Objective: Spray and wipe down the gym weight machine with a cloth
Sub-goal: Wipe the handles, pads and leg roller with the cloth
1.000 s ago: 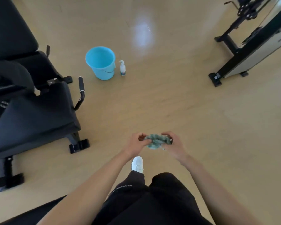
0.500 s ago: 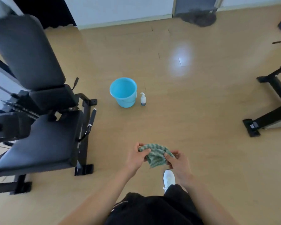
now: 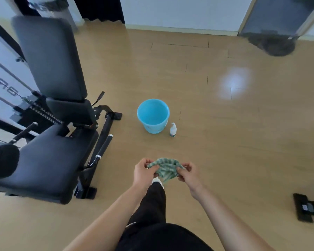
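Glossy wood floor (image 3: 225,142); both hands pinch crumpled striped cloth (image 3: 166,168).

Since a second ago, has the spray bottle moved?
No. The bottle still stands just right of the bucket; only the camera shifted.

Glossy wood floor (image 3: 225,142), woven cloth (image 3: 166,168).

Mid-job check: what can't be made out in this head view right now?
Head view, weight machine: the left edge cuts off its frame.
Head view, spray bottle: too small to read label or fill level.
Head view, bucket: water or empty cannot be told.
Head view, cloth: bunched; left hand and right hand hide its ends.
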A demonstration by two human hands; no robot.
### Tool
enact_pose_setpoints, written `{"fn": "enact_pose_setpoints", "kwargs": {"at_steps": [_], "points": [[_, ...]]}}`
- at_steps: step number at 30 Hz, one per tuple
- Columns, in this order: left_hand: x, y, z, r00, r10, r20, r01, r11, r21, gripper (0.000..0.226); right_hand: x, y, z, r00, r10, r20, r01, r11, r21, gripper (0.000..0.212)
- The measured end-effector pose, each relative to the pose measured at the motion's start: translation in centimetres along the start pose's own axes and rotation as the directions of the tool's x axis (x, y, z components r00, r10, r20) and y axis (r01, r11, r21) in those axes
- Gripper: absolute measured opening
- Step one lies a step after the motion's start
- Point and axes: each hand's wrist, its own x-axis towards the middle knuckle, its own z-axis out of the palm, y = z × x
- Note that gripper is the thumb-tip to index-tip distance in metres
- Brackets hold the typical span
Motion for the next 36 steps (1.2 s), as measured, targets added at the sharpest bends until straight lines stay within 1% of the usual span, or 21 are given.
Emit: {"fn": "enact_pose_setpoints", "kwargs": {"at_steps": [4, 6, 9, 11, 15, 19, 22, 26, 28, 29, 30, 31, 32, 33, 34, 36], "points": [[8.2, 2.8, 0.2, 0.997, -0.055, -0.046, 0.055, 0.998, -0.01, 0.005, 7.2, -4.9, 2.7, 0.999, 0.04, 0.018, -0.039, 0.997, -0.067, 0.019], [12.2, 4.5, 0.2, 0.994, -0.096, -0.055, 0.094, 0.995, -0.024, 0.004, 10.5, -7.6, 4.0, 0.997, 0.078, 0.016, -0.076, 0.992, -0.098, 0.019], [17.7, 7.5, 0.3, 0.988, -0.145, -0.054, 0.146, 0.989, 0.004, 0.004, 15.5, -11.8, 5.8, 0.992, 0.123, -0.002, -0.122, 0.982, -0.145, 0.019], [21.4, 10.1, 0.5, 0.989, -0.144, -0.041, 0.146, 0.988, 0.041, 0.006, 18.8, -14.9, 6.9, 0.993, 0.116, 0.005, -0.114, 0.981, -0.157, 0.017], [28.3, 15.2, 0.6, 0.988, -0.135, -0.072, 0.143, 0.982, 0.119, 0.006, 24.9, -20.7, 9.1, 0.993, 0.118, 0.006, -0.114, 0.972, -0.203, 0.017], [34.3, 19.3, 1.4, 0.986, -0.138, -0.094, 0.152, 0.974, 0.168, 0.016, 30.8, -25.9, 11.3, 0.995, 0.1, 0.012, -0.094, 0.963, -0.253, 0.019], [38.1, 22.0, 2.1, 0.984, -0.129, -0.126, 0.153, 0.965, 0.212, 0.01, 35.3, -29.2, 12.5, 0.996, 0.093, 0.003, -0.087, 0.945, -0.316, 0.015], [42.9, 24.9, 3.1, 0.974, -0.119, -0.191, 0.165, 0.954, 0.248, 0.004, 41.5, -31.9, 14.0, 0.994, 0.11, 0.004, -0.101, 0.925, -0.367, 0.016], [44.7, 26.0, 3.7, 0.971, -0.152, -0.186, 0.191, 0.959, 0.21, 0.022, 44.2, -32.9, 14.8, 0.99, 0.137, 0.016, -0.12, 0.913, -0.39, 0.015], [45.4, 26.4, 4.0, 0.969, -0.173, -0.176, 0.207, 0.959, 0.194, 0.032, 45.4, -33.4, 15.0, 0.985, 0.164, 0.049, -0.13, 0.9, -0.415, 0.015], [45.8, 26.6, 4.1, 0.967, -0.188, -0.173, 0.22, 0.957, 0.19, 0.039, 46.6, -33.7, 15.3, 0.972, 0.211, 0.1, -0.146, 0.885, -0.443, 0.021], [46.3, 26.5, 4.1, 0.963, -0.205, -0.174, 0.238, 0.951, 0.197, 0.043, 47.5, -34.0, 15.5, 0.947, 0.279, 0.161, -0.173, 0.862, -0.477, 0.036], [46.7, 26.5, 4.1, 0.959, -0.219, -0.179, 0.254, 0.945, 0.207, 0.044, 48.3, -34.3, 15.6, 0.916, 0.345, 0.204, -0.2, 0.834, -0.514, 0.05], [47.1, 26.1, 4.0, 0.954, -0.23, -0.191, 0.268, 0.941, 0.206, 0.042, 49.0, -34.6, 15.6, 0.884, 0.404, 0.233, -0.223, 0.806, -0.549, 0.057], [47.0, 25.9, 3.7, 0.948, -0.247, -0.202, 0.288, 0.935, 0.207, 0.039, 49.6, -34.8, 15.6, 0.867, 0.436, 0.241, -0.222, 0.772, -0.595, 0.058], [46.5, 25.5, 3.4, 0.939, -0.271, -0.214, 0.307, 0.938, 0.162, 0.032, 50.8, -34.8, 15.5, 0.857, 0.45, 0.251, -0.178, 0.715, -0.676, 0.052]]}}
